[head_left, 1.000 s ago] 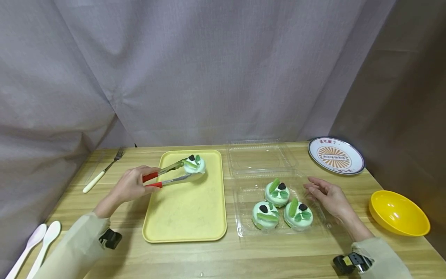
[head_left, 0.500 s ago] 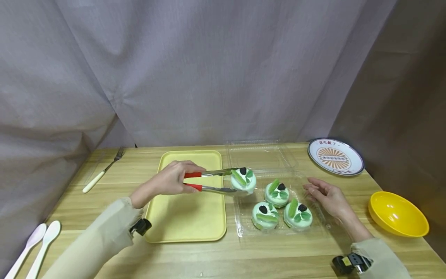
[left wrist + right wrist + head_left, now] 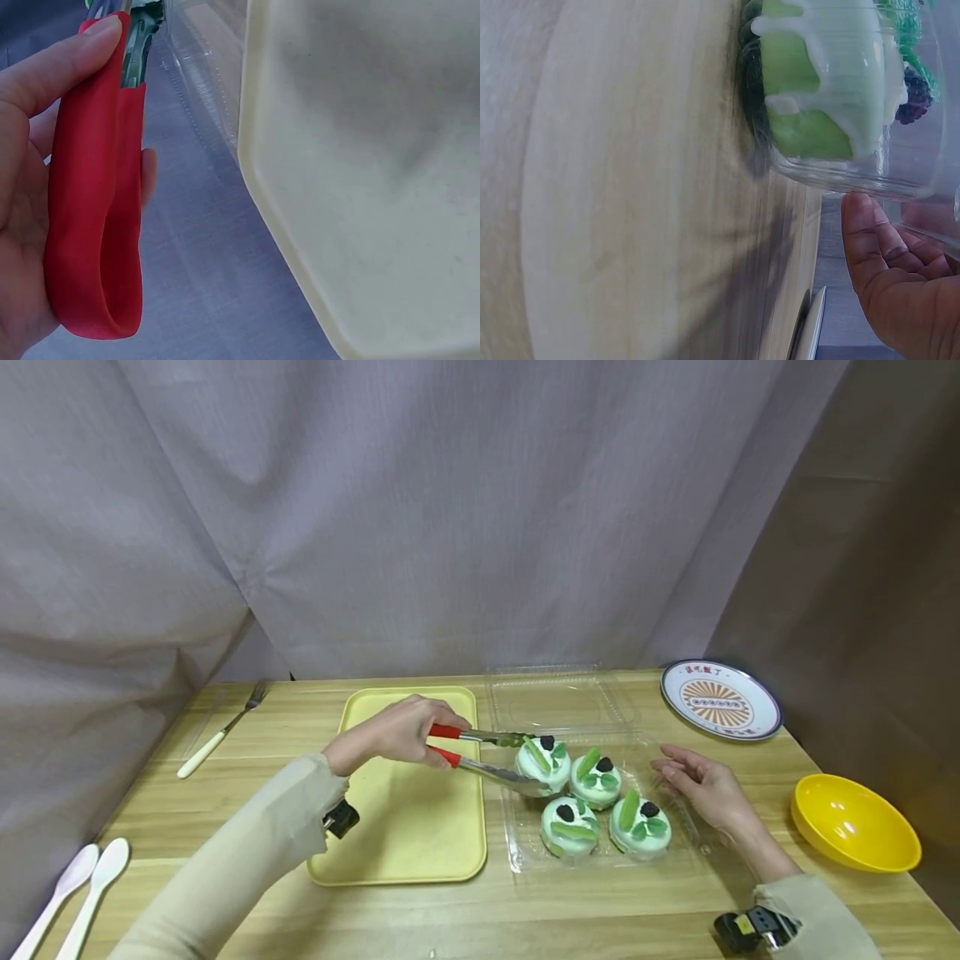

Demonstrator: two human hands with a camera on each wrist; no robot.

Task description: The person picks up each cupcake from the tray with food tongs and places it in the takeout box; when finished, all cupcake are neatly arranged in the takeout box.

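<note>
My left hand (image 3: pixel 403 729) grips the red handles of a pair of metal tongs (image 3: pixel 495 770), thumb on one arm and fingers round the other. Between the tongs' tips is a small green-and-white cake (image 3: pixel 543 765) topped with a blackberry, a green slice and leaves. It is at the far left corner of a clear plastic clamshell container (image 3: pixel 517 852), close beside three similar cakes, one being the nearest cake (image 3: pixel 641 825). My right hand (image 3: pixel 708 789) holds the container's right edge between thumb and fingers; in the right wrist view the thumb (image 3: pixel 860 217) touches the clear rim.
A yellow tray (image 3: pixel 397 860) lies left of the container, under my left hand. The container's lid (image 3: pixel 555 697) lies folded back behind. Further right are a patterned plate (image 3: pixel 720 699) and a yellow bowl (image 3: pixel 855 822). A fork (image 3: pixel 221 731) and two white spoons (image 3: pixel 101 877) lie left.
My left hand has carried the cake in the tongs rightward from over the yellow tray to the container's far left corner, lowering it beside the other cakes. My right hand has stayed in place.
</note>
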